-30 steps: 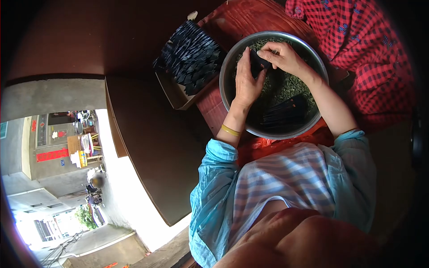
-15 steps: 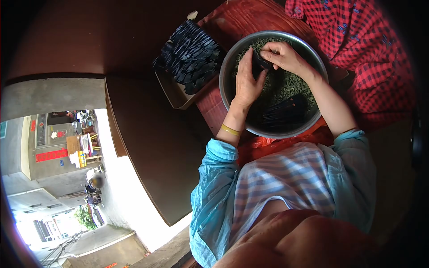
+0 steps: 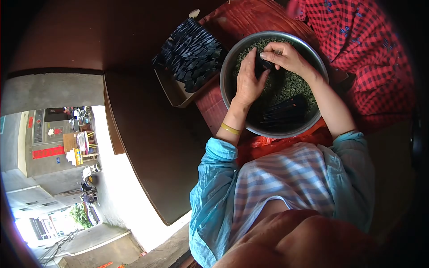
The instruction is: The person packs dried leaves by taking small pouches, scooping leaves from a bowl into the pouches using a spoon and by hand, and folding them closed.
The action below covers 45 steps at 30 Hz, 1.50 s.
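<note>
A metal basin [image 3: 228, 96] holds dried green leaves [image 3: 290, 85] and a stack of dark packets [image 3: 286, 111] near its lower rim. Over the leaves, my left hand [image 3: 250, 80] grips a small black packet [image 3: 263, 64] between thumb and fingers. My right hand [image 3: 283, 57] is closed at the same packet, its thumb and fingers pinched at the upper end. The fingers partly hide the packet. Left of the basin, a cardboard box [image 3: 172, 91] is filled with many black packets [image 3: 190, 53].
The basin stands on a reddish wooden table [image 3: 241, 20]. Red checked cloth [image 3: 357, 44] lies at the upper right, and red plastic [image 3: 268, 145] shows below the basin. A dark panel [image 3: 152, 147] is at the left, with an outdoor lane beyond.
The black packet and my fingers have shifted slightly to the right and turned a little. My right hand stays pinched at the packet. The view has moved slightly.
</note>
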Tool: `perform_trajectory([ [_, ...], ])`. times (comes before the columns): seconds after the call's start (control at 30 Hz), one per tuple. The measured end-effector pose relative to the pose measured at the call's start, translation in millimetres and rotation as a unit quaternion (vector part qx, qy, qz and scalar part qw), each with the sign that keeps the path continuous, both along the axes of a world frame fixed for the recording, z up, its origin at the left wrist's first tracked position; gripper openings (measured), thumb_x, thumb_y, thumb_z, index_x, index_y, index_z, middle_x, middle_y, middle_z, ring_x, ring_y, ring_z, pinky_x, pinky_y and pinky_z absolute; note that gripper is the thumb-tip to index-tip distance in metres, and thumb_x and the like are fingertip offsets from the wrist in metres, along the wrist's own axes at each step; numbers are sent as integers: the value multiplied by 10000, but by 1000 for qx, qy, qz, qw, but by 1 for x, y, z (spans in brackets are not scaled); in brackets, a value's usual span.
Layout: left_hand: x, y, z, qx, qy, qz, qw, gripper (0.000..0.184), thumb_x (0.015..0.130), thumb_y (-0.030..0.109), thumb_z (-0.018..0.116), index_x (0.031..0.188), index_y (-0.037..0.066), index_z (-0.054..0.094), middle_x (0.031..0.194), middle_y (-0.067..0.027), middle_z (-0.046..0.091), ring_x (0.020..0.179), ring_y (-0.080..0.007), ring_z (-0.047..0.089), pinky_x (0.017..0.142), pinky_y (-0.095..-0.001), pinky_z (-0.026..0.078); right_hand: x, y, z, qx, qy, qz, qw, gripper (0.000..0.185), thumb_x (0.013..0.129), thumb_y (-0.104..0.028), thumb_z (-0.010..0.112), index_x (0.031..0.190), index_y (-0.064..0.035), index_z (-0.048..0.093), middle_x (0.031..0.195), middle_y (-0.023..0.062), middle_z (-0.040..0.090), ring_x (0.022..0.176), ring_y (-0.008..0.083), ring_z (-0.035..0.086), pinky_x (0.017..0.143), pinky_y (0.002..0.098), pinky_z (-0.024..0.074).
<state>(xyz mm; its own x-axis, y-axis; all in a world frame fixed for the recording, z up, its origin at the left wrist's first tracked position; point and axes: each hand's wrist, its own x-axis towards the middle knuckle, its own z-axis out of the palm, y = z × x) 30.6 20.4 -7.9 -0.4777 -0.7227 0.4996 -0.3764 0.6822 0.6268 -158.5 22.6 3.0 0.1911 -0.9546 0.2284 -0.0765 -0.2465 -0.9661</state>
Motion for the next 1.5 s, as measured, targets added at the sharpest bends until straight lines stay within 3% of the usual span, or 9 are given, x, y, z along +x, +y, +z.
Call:
perform_trajectory([
  [0.47,0,1,1,25,-4,-2,1000,746,739,29,748,1397,-3,397,1302,-243,516,1218,-402,503,1020,-430,435,-1,0,-3,15,38,6,999,259,925,-291,646,887,-35,653,702,-20,577,522,57,490,500,217,396],
  [0.6,1,0,0,14,-8,0,1000,748,740,34,749,1398,0,397,1307,-242,513,1215,-403,504,1018,-430,436,0,1,2,26,-3,11,1000,223,925,-254,640,888,-35,650,701,-21,576,522,56,489,502,217,398],
  [1.0,1,-1,0,21,-6,-6,1000,698,765,33,714,1387,-9,400,1314,-247,499,1205,-406,509,1011,-428,438,-1,0,-5,10,81,-2,997,232,940,-249,589,929,-25,648,752,-4,604,569,56,514,539,227,433],
  [1.13,4,-3,-2,47,19,-4,999,595,815,25,650,1363,-23,421,1273,-251,527,1173,-401,534,988,-414,447,0,-2,-10,9,45,-55,997,272,973,-264,521,1059,-30,628,854,55,651,669,160,621,644,304,500],
  [1.23,6,-9,-9,89,31,-5,996,492,859,25,597,1327,-33,460,1202,-251,577,1118,-396,577,950,-398,468,4,2,-21,-143,308,-153,928,316,990,-282,474,1186,-59,582,976,119,667,866,304,664,785,397,512],
  [1.37,6,-14,-16,150,58,15,987,345,905,44,560,1241,-34,544,1043,-238,645,1003,-391,636,875,-381,497,3,4,-23,-148,345,-154,914,330,985,-290,481,1240,-92,552,1032,141,668,1002,373,625,874,449,489],
  [1.4,6,-14,-16,154,61,21,986,308,909,49,564,1207,-32,568,990,-218,656,950,-357,649,847,-368,502,2,4,-22,-148,345,-154,914,330,985,-290,481,1240,-92,552,1032,141,668,1002,373,625,874,449,489],
  [1.5,5,-13,-15,161,67,30,984,241,919,58,573,1141,-28,616,884,-178,676,842,-287,676,790,-342,512,-1,4,-19,-28,400,-130,907,284,973,-234,511,1199,-80,589,1055,137,673,1006,359,630,877,414,503],
])
